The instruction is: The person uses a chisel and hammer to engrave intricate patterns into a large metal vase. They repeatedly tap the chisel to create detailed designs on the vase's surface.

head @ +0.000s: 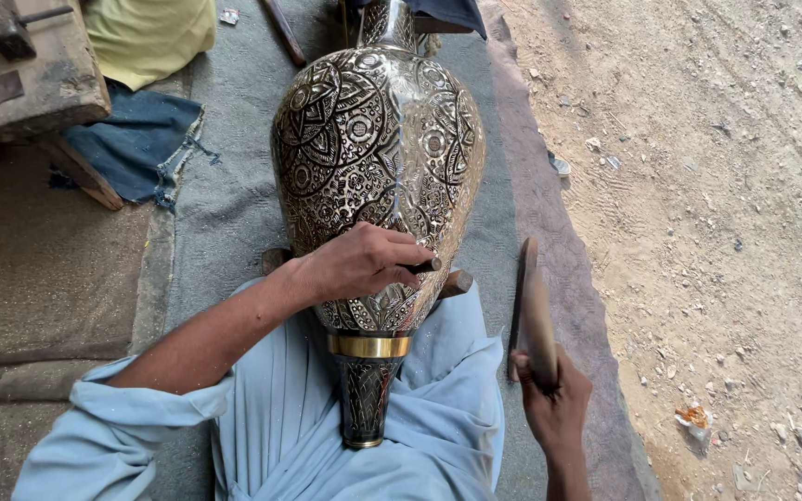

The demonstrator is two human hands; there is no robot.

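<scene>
A large engraved metal vase [373, 139] lies on its side across my lap, its narrow neck with a gold band [368, 346] pointing toward me. My left hand [359, 262] rests on the vase's lower body and pinches a thin chisel [427, 264] whose tip touches the engraved surface. My right hand [554, 399] is raised to the right of the vase and grips a flat wooden mallet [533, 311], held clear of the chisel. A wooden support [457, 283] pokes out from under the vase on both sides.
A grey mat [225, 213] covers the ground under me. A wooden block with metal tools [25, 79] stands at the upper left, beside blue cloth [141, 139] and yellow cloth [150, 32]. Bare sandy ground [717, 204] with small stones lies to the right.
</scene>
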